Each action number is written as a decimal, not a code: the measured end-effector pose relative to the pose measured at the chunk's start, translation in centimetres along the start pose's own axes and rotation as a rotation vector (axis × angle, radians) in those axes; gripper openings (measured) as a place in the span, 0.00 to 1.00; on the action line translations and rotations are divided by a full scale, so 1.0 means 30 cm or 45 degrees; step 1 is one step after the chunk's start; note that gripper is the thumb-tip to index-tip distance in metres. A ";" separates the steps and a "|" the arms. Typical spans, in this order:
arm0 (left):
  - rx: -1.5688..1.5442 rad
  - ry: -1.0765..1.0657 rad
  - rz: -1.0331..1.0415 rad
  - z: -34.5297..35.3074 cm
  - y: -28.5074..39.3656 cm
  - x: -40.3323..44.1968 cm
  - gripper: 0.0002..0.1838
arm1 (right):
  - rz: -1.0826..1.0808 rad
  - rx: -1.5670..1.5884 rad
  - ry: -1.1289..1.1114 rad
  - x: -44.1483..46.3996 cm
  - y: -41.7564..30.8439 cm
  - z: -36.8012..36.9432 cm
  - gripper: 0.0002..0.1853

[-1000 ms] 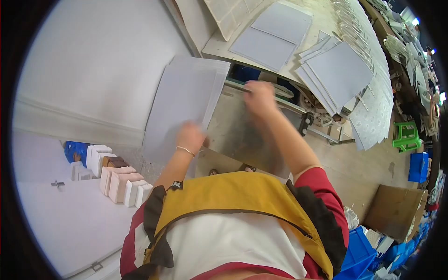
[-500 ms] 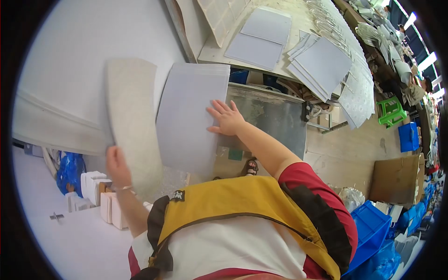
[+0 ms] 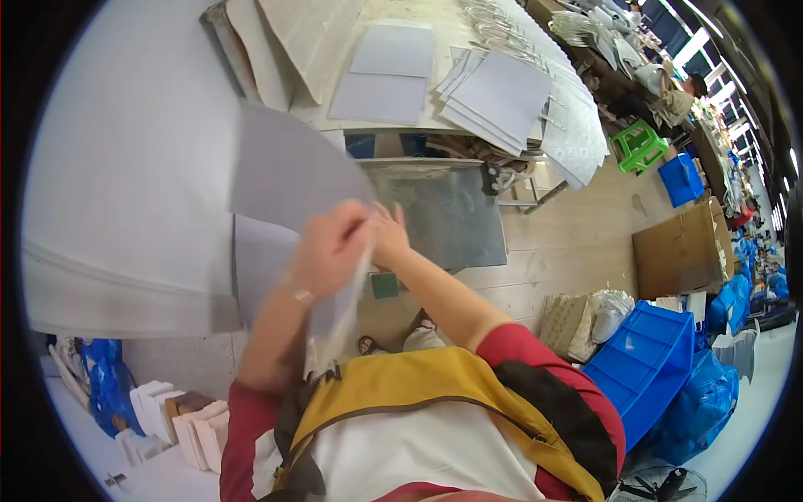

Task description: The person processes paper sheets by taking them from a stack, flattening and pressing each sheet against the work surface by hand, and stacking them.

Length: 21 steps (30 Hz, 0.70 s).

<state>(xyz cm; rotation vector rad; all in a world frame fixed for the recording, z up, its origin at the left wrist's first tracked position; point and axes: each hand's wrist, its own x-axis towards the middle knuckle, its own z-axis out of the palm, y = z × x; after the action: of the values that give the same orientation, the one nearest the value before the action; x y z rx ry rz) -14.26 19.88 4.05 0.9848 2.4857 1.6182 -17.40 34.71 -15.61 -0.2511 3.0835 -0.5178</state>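
My left hand, smeared by motion, is closed on the edge of a thin, flexible sheet. The sheet is raised and curved, with its grey face showing to the upper left and a pale edge hanging below the hand. Just right of it, my right hand is partly hidden behind the left. Its visible fingers are stretched out near the sheet's right edge; whether they touch it is unclear. Under the raised sheet, a stack of pale sheets lies on the white work surface, mostly covered.
Ahead is a table with flat sheets, a fanned pile and wire loops. A grey metal panel sits below. To the right are a green stool, a cardboard box and a blue crate. White blocks stand lower left.
My left hand has swung right and up with the sheet, from the left side to over the stack. My right hand, spread flat on the stack before, is now beside the left. The view has shifted.
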 end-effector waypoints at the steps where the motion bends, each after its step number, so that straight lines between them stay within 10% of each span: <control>1: -0.044 0.038 0.076 0.110 -0.065 0.055 0.05 | 0.168 -0.057 0.040 -0.039 0.059 0.013 0.31; 4: -0.030 -0.253 -0.242 0.355 -0.170 0.122 0.13 | 0.514 -0.097 0.478 -0.242 0.333 -0.057 0.19; 6: 0.864 -0.182 0.161 0.512 -0.271 0.097 0.26 | 0.732 -0.037 0.622 -0.385 0.513 -0.101 0.18; 7: 0.920 -0.621 -0.219 0.521 -0.278 0.113 0.37 | 0.814 0.008 0.683 -0.442 0.569 -0.124 0.19; 12: 1.008 -0.687 -0.022 0.616 -0.366 -0.007 0.40 | 0.505 0.182 0.823 -0.433 0.615 -0.247 0.20; 18: 0.889 -0.828 0.023 0.677 -0.315 0.008 0.41 | 0.299 -0.008 0.314 -0.181 0.478 -0.188 0.31; 21: 0.663 -0.813 -0.387 0.526 -0.480 0.179 0.40 | 0.361 -0.095 0.169 -0.144 0.438 -0.185 0.34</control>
<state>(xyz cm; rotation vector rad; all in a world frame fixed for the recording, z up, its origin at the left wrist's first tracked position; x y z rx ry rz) -20.30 31.72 -13.50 0.8991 2.4344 0.4612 -15.37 49.45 -14.74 0.2284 3.1899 -0.4237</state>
